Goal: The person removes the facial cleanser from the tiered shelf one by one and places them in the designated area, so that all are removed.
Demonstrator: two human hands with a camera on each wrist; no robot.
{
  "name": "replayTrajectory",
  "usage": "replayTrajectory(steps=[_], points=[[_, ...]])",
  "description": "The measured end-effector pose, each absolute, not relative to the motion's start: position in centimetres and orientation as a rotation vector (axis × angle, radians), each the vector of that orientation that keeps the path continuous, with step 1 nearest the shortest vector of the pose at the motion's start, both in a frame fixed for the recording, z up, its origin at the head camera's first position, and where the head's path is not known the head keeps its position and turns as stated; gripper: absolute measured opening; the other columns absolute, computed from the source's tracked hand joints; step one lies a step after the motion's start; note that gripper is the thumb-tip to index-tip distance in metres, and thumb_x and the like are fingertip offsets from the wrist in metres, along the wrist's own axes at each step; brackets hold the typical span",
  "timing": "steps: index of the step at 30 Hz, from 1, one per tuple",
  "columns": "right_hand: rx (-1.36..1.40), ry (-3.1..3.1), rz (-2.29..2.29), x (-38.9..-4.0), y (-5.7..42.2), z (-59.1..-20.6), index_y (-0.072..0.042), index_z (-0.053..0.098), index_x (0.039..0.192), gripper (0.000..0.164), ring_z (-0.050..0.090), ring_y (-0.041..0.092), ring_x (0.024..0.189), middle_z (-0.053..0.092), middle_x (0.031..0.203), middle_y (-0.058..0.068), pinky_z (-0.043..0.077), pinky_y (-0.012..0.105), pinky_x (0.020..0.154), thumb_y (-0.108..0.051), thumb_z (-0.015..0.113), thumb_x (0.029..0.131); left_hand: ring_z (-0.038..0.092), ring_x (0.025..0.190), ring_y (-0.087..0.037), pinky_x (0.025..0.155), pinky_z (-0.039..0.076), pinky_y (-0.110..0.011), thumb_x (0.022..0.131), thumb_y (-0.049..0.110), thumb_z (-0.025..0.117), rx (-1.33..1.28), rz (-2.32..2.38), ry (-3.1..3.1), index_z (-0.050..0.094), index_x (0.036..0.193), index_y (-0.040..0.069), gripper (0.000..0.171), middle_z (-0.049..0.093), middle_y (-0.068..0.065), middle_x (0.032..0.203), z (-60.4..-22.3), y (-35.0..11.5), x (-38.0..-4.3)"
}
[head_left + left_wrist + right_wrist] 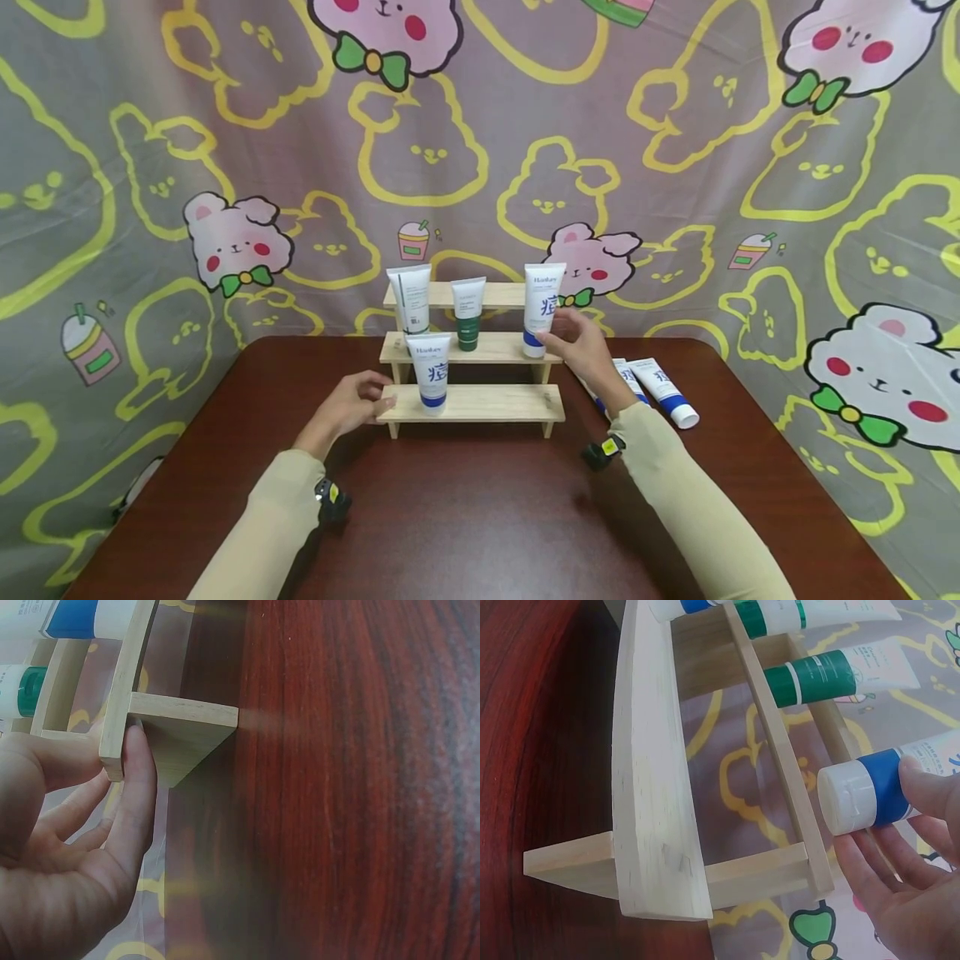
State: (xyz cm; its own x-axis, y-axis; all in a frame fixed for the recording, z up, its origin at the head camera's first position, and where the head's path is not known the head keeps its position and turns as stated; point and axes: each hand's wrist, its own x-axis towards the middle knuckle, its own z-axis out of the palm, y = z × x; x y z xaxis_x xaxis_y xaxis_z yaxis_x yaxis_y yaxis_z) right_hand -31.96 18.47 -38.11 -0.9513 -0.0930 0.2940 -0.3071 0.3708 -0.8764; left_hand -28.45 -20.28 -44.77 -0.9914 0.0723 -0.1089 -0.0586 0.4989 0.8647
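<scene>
A three-tier wooden display stand (480, 403) stands on the table. At its left end my left hand (348, 408) pinches the lowest board, thumb above and a finger beneath, as the left wrist view shows. My right hand (585, 346) grips a white tube with a blue band (542, 308), upright, cap down, at the right end of the middle tier. In the right wrist view its white cap (846, 799) appears beside the middle board. A similar blue-banded tube (432, 373) stands on the lowest tier. Two white-and-green tubes, one left (412, 300) and one central (468, 312), stand on the middle tier.
Several more blue-banded tubes (663, 392) lie on the dark red table (465, 517) to the right of the stand, partly behind my right arm. A patterned cloth (427, 167) hangs behind and along both sides of the table.
</scene>
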Motion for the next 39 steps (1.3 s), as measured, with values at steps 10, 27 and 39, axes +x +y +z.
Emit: replayTrajectory(steps=[10, 27, 39], points=[[0.382, -2.396, 1.631, -31.9, 18.8, -38.1, 0.002, 0.058, 0.137, 0.05, 0.065, 0.035, 0.113, 0.067, 0.13, 0.027, 0.05, 0.02, 0.089, -0.017, 0.075, 0.095, 0.067, 0.084, -0.02, 0.076, 0.064, -0.035, 0.094, 0.013, 0.075, 0.012, 1.491, 2.615, 0.061, 0.131, -0.001, 0.042, 0.068, -0.023, 0.113, -44.6, -20.4, -28.5], [0.334, -2.439, 1.593, -32.1, 20.1, -38.2, 0.0, 0.056, 0.141, 0.053, 0.065, 0.04, 0.12, 0.065, 0.134, 0.027, 0.054, 0.026, 0.091, -0.02, 0.075, 0.096, 0.066, 0.087, -0.022, 0.078, 0.063, -0.036, 0.094, 0.016, 0.075, -0.004, 1.459, 2.625, 0.061, 0.133, 0.001, 0.043, 0.066, -0.023, 0.117, -44.6, -20.4, -28.4], [0.318, -2.416, 1.566, -32.1, 21.4, -38.3, 0.002, 0.058, 0.137, 0.048, 0.066, 0.04, 0.115, 0.066, 0.13, 0.029, 0.051, 0.017, 0.084, -0.017, 0.075, 0.096, 0.066, 0.084, -0.019, 0.076, 0.064, -0.036, 0.094, 0.013, 0.075, 0.031, 1.52, 2.599, 0.06, 0.131, -0.002, 0.043, 0.067, -0.023, 0.112, -44.8, -20.4, -28.4]])
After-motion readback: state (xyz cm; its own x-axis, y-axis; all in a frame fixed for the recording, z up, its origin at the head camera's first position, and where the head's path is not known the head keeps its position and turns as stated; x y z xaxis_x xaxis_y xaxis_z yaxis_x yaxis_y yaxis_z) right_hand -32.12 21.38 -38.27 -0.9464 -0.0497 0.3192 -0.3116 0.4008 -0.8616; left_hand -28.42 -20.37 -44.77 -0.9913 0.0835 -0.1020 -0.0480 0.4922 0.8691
